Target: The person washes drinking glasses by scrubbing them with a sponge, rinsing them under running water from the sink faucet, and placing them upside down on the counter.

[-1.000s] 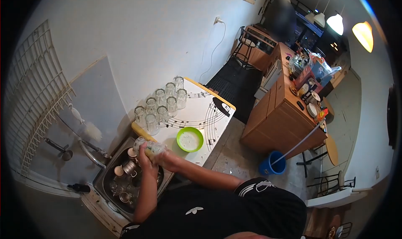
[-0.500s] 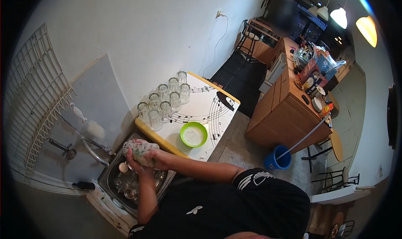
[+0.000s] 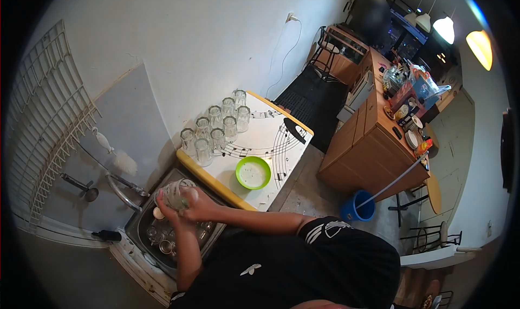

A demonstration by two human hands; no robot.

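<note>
Table: white tabletop with black music-note print and yellow edging [image 3: 219, 176], beyond the sink and to the right in view; glass isn't on it.
Sink: grey metal rectangular basin [image 3: 145, 213], under both hands; the held glass is up over its table-side end, clear of the pieces inside.
Glass rows: clear faceted glass mugs in two rows [image 3: 229, 127], standing upright on the table, well apart from the hands.
Held glass: clear, thick-walled glass vessel [image 3: 174, 192], between both hands. Long axis roughly crosswise in view, tilted well off upright; which end is the mouth, can't tell.
Right hand: bare right hand [image 3: 199, 205], gripping the glass at its table-side end; glass lies to the left of it in view. Fingers partly hidden, greenish patch there too blurred to name.
Left hand: bare left hand [image 3: 172, 215], curled under the body-side face, supporting; glass sits just above it in view.
Nearer hand: neither, both in contact.
Bowl: bright green round bowl of whitish liquid [image 3: 254, 187], on the table, right-hand side, apart from that hand.
Cup: small silver metal cup [image 3: 167, 247], in the sink, below the left hand in view.
</note>
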